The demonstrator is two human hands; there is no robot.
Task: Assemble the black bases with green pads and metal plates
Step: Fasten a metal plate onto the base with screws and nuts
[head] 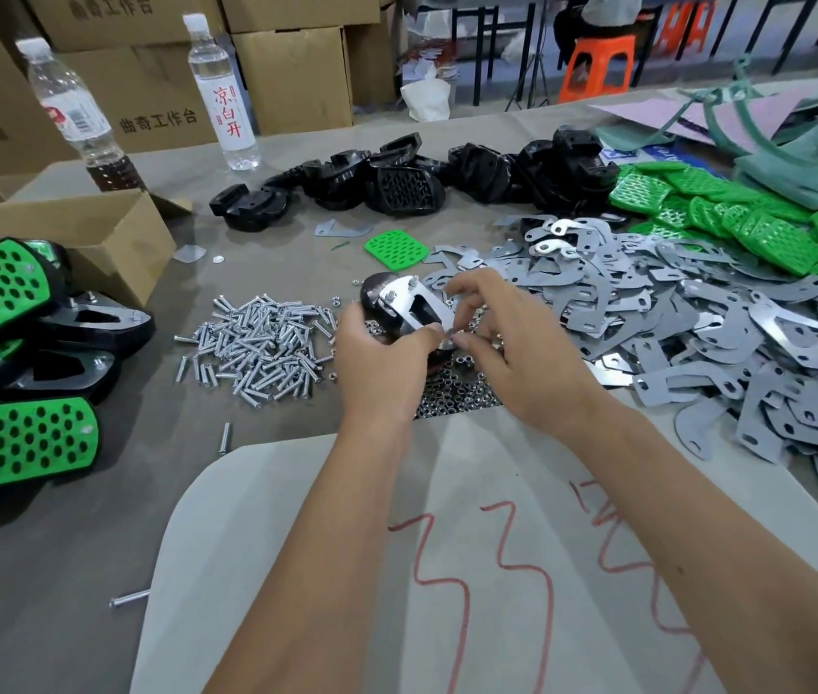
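**At the bench centre: fastening a metal plate onto a black base**

Nearest the viewer, a pale sheet (296, 518) marked in red is lying under both forearms. Just beyond it, the left hand (381, 358) is gripping the black base (386, 303), its fingers curling round the lower edge and tilting the part so that the metal plate (414, 305) is facing up. The right hand (507, 338) is reaching to the plate's near corner, fingertips pressing together in a pinch; the object pinched is too small to identify, though it is probably a nut. A heap of nuts (457, 393) is lying directly beneath the hands, and a heap of screws (256, 343) just to the left.

Risk, as a judgement: the pinched piece may be slipping free and dropping into the nut heap, since the base is being held in the air at a tilt; the plate may also be shifting off its holes before it is fastened.

Counts: one base is in hand; at least four finished units (21, 443) are stacking at the left edge; one loose green pad (396, 248) is lying beyond the hands; two bottles (219, 92) are standing at the far left. The bare bases (396, 187), green pads (747, 227) and spare plates (697, 318) are piling too densely to count.
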